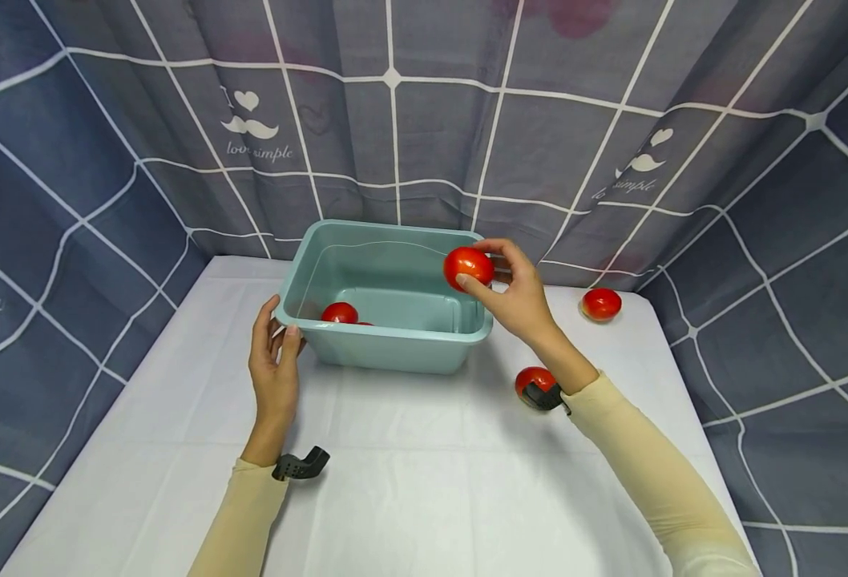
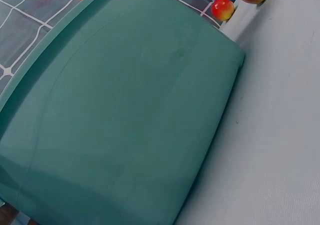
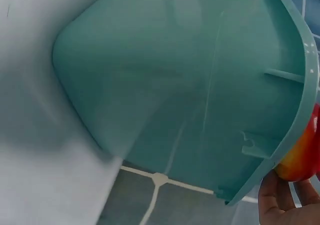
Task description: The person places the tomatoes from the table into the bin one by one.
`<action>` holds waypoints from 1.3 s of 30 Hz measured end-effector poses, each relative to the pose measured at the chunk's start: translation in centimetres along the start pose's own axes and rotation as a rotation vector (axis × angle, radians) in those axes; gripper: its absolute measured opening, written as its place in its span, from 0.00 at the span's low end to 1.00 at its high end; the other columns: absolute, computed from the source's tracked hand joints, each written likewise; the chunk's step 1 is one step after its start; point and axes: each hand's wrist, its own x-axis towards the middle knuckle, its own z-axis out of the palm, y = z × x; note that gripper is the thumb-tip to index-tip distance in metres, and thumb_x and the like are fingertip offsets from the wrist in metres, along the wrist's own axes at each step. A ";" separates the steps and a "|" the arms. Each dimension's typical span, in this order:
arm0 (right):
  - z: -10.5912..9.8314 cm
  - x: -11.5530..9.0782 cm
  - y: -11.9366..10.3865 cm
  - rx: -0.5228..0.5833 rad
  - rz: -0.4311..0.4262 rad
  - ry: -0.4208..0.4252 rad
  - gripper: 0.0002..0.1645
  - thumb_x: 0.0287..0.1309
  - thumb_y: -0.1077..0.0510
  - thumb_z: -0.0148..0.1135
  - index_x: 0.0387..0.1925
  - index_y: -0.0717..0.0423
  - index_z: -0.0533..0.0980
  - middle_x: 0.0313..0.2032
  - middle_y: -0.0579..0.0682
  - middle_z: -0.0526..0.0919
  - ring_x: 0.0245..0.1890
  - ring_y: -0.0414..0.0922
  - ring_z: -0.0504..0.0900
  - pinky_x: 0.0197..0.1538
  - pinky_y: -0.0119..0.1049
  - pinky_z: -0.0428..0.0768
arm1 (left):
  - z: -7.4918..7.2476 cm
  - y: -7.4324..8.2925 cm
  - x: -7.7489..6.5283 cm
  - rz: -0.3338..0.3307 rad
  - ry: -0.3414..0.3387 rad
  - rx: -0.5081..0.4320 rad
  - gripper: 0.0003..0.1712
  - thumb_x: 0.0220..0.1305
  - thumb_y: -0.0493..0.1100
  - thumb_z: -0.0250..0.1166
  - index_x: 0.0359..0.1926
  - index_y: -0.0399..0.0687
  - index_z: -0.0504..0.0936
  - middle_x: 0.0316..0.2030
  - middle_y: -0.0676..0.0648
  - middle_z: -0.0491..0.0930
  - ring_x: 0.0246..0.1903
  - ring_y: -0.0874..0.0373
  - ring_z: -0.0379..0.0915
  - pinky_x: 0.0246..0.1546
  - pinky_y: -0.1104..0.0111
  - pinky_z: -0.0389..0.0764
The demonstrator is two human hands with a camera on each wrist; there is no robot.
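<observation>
My right hand (image 1: 514, 296) pinches a glossy red-and-yellow round fruit (image 1: 468, 268) between thumb and fingers, over the right rim of a teal plastic bin (image 1: 388, 349). At the bin's front left corner, my left hand (image 1: 276, 369) grips the rim, thumb at the front. Inside the bin lies another red fruit (image 1: 340, 312), with a sliver of one more beside it behind the front wall. In the right wrist view, the held fruit (image 3: 299, 157) shows a yellow underside just beyond the bin's rim (image 3: 309, 85).
On the white-covered table (image 1: 395, 497), one red fruit (image 1: 532, 381) lies under my right wrist, partly hidden by a black wrist mount (image 1: 542, 396). A further red fruit (image 1: 601, 304) rests near the back right corner. Grey checked curtains (image 1: 438, 128) surround the table on three sides.
</observation>
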 end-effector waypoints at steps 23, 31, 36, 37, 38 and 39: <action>3.3 3.3 1.8 -0.140 -0.060 -0.135 0.34 0.51 0.46 0.75 0.59 0.42 0.73 0.55 0.45 0.75 0.51 0.43 0.82 0.54 0.42 0.84 | 0.6 2.2 -0.5 0.001 -0.016 0.038 0.30 0.73 0.40 0.55 0.74 0.52 0.61 0.65 0.33 0.66 0.64 0.33 0.65 0.57 0.73 0.80; 3.1 2.9 1.6 -0.110 -0.066 -0.137 0.31 0.52 0.47 0.74 0.57 0.35 0.73 0.55 0.42 0.74 0.51 0.41 0.82 0.53 0.41 0.85 | 0.6 2.2 -0.4 0.009 -0.022 0.028 0.31 0.74 0.40 0.55 0.74 0.52 0.61 0.66 0.35 0.66 0.64 0.34 0.65 0.56 0.75 0.80; 2.7 2.6 2.0 -0.090 -0.054 -0.137 0.31 0.52 0.47 0.74 0.58 0.33 0.73 0.55 0.42 0.74 0.52 0.44 0.81 0.53 0.44 0.84 | 0.5 2.1 -0.4 0.003 -0.014 0.036 0.30 0.74 0.41 0.55 0.74 0.52 0.61 0.65 0.35 0.67 0.64 0.32 0.65 0.57 0.75 0.80; 2.7 2.6 2.1 -0.085 -0.051 -0.136 0.31 0.53 0.48 0.74 0.58 0.33 0.73 0.56 0.43 0.74 0.52 0.45 0.81 0.54 0.45 0.84 | 0.5 2.1 -0.4 0.001 -0.011 0.036 0.30 0.74 0.41 0.55 0.74 0.52 0.61 0.66 0.35 0.67 0.64 0.32 0.65 0.57 0.74 0.80; 2.6 2.5 2.2 -0.078 -0.048 -0.134 0.31 0.53 0.49 0.74 0.58 0.34 0.73 0.57 0.45 0.74 0.53 0.46 0.81 0.54 0.46 0.84 | 0.5 2.1 -0.4 -0.001 -0.008 0.036 0.30 0.73 0.41 0.55 0.74 0.53 0.61 0.66 0.35 0.67 0.64 0.34 0.66 0.57 0.73 0.80; 2.5 2.4 2.2 -0.071 -0.044 -0.131 0.31 0.53 0.50 0.74 0.58 0.35 0.73 0.57 0.46 0.74 0.53 0.47 0.81 0.54 0.48 0.84 | 0.4 2.1 -0.4 -0.002 -0.006 0.035 0.30 0.73 0.41 0.55 0.74 0.53 0.61 0.66 0.35 0.67 0.64 0.35 0.66 0.57 0.73 0.80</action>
